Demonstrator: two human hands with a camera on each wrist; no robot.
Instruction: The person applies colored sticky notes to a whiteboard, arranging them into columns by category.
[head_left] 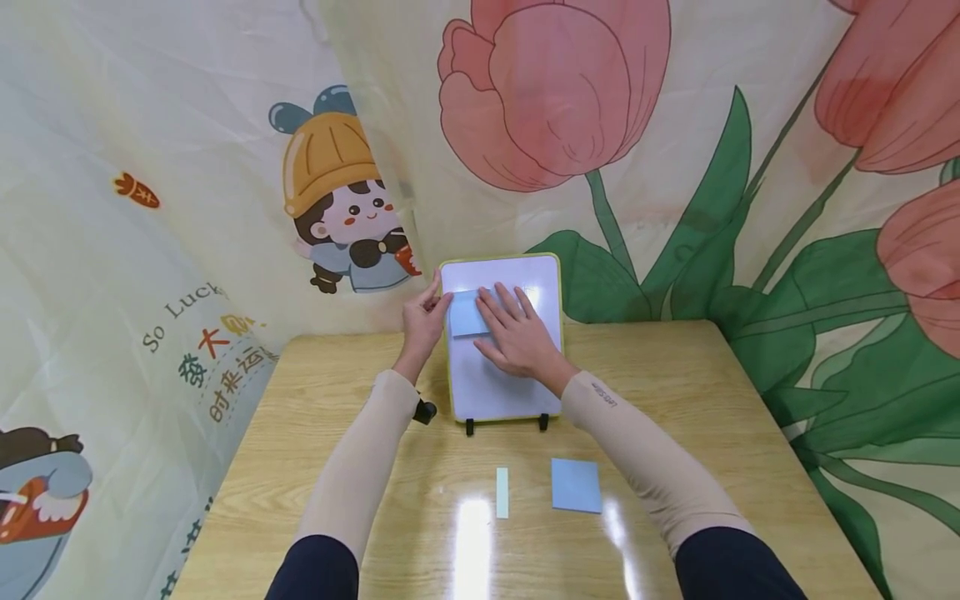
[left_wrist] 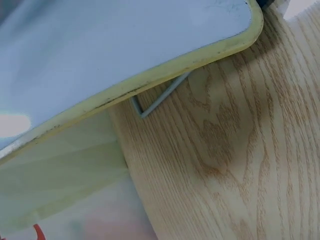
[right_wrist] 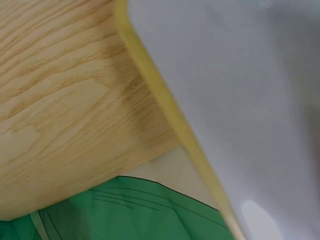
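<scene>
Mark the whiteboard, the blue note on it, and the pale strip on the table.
Whiteboard (head_left: pixel 497 385): head view, lower white face.
Blue note (head_left: pixel 466 316): head view, uncovered left part.
Pale strip (head_left: pixel 502 493): head view, middle.

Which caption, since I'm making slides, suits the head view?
Left hand gripping the whiteboard, right hand touching its blue note.

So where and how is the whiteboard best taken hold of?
Probably by its yellow frame, coming from left and right together: the whiteboard stands on black feet, its long straight sides give a narrow edge to pinch, and its face carries a blue note worth avoiding.
</scene>
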